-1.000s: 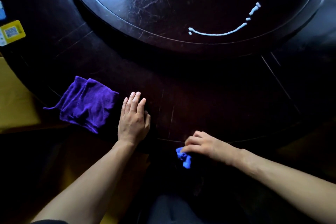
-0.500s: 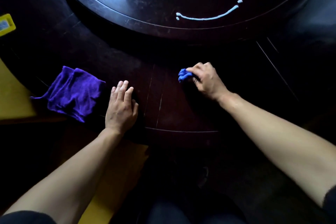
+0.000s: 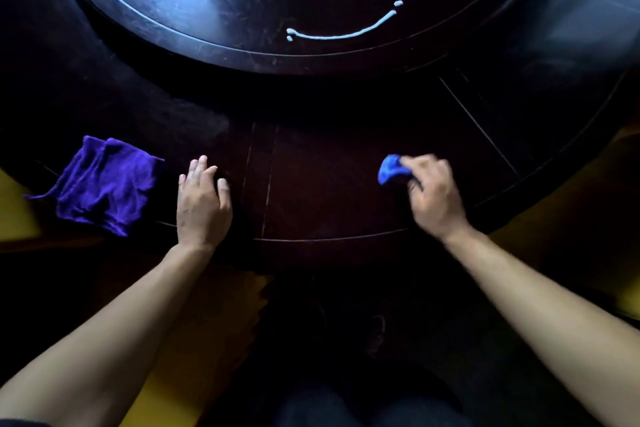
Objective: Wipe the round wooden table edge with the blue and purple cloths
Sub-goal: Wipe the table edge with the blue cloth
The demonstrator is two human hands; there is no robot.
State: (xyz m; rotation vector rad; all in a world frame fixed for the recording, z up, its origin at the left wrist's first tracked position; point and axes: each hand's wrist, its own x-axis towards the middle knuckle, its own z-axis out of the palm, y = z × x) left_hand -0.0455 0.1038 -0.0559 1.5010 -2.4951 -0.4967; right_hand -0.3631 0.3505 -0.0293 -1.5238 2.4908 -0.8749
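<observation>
right hand [image 3: 433, 196] balled round blue cloth [image 3: 389, 170] on dark desk [image 3: 329, 184], left hand [image 3: 202, 204] flat, empty, purple cloth [image 3: 104, 184] at its 9 o'clock

On the table [image 3: 329, 184], your left hand [image 3: 202, 206] sits at seven o'clock, one cloth [image 3: 104, 184] just left; your right hand [image 3: 434, 196] at five o'clock grips the other cloth [image 3: 389, 170].

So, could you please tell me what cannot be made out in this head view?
- Blue cloth: mostly hidden inside the grip of the right hand, which is motion-blurred.
- Purple cloth: how many folds it has is lost in the dim light.
- Table edge: too dark to judge how clean it is.
- Raised centre disc: cut off by the top of the frame.
</observation>
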